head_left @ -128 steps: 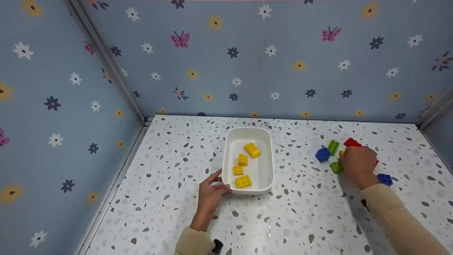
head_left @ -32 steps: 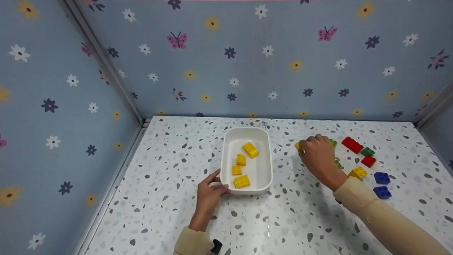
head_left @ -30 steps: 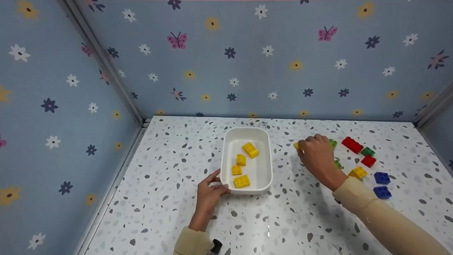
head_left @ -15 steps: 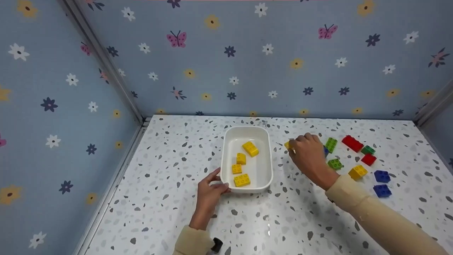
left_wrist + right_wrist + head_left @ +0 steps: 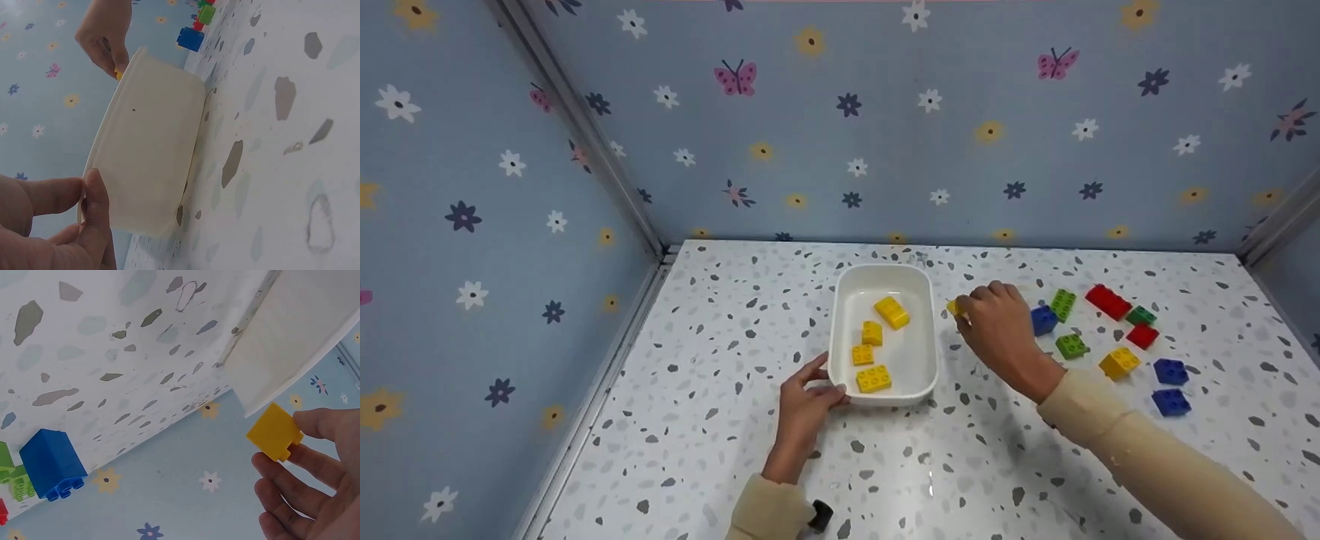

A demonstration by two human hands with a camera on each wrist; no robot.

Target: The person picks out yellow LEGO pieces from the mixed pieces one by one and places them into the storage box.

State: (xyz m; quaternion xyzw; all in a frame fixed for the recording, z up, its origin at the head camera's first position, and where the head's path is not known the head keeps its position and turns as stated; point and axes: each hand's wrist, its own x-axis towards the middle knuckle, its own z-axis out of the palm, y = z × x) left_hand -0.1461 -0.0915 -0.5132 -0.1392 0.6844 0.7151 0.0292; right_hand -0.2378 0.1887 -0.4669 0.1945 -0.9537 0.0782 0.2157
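Observation:
My left hand pinches the rim of a white plastic tub at its near left corner, thumb and fingers either side of the edge in the left wrist view. Inside the tub lie several yellow toy bricks, among them a large one and another near the front. Just right of the tub, my right hand holds a yellow toy brick between thumb and fingertips, raised off the table, studs turned toward the palm in the right wrist view.
Loose bricks lie at the right: a blue one, green ones, red ones, a yellow one and two more blue bricks. A flowered wall stands behind the speckled tabletop.
My right hand has gone from the loose bricks leftward to near the tub, carrying a yellow brick, which uncovers the bricks it hid. The left hand and tub stay in place.

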